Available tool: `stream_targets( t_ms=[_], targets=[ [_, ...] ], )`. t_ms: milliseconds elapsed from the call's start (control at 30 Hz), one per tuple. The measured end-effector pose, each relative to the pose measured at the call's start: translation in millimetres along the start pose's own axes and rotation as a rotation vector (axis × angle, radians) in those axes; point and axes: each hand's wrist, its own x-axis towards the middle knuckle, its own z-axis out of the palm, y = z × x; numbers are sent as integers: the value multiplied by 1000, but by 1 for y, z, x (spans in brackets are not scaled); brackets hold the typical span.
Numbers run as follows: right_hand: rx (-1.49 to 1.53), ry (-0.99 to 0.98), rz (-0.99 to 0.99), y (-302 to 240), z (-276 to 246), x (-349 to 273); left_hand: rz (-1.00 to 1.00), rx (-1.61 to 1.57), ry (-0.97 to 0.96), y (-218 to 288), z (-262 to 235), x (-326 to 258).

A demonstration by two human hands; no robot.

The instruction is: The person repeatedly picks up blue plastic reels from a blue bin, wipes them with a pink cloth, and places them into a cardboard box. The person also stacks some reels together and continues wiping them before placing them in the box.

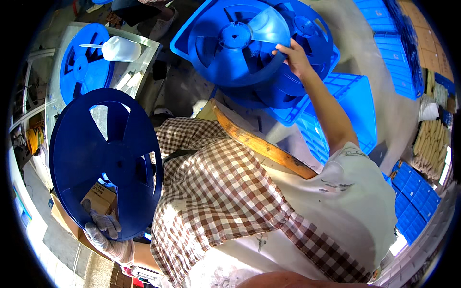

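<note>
While the gloved left hand [106,235] is gripping a dark blue plastic reel [103,161] lower left, the bare right hand [294,58] is pinching the rim of the top reel [237,41]; lifting it level should be keeping the stack steady.

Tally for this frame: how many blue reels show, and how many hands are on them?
Blue reels: 4 (held reel, table reel, crate reel, reel beneath it)
Hands: 2 (left hand, right hand)
Total: 6

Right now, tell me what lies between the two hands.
In the head view, the checkered apron over the lap and a wooden plank lie between left hand and right hand.
</note>
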Motion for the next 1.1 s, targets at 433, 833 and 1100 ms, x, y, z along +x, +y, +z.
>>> stream_targets(
  t_ms=[433,833,1100],
  targets=[
    [-74,42,107,34,46,4,-29,-76,-65,-2,-17,3],
    [-80,102,16,65,94,24,-24,-79,-86,-1,-6,-5],
    [241,-362,113,-54,146,-23,-144,-107,-169,-3,17,-10]
  ],
)
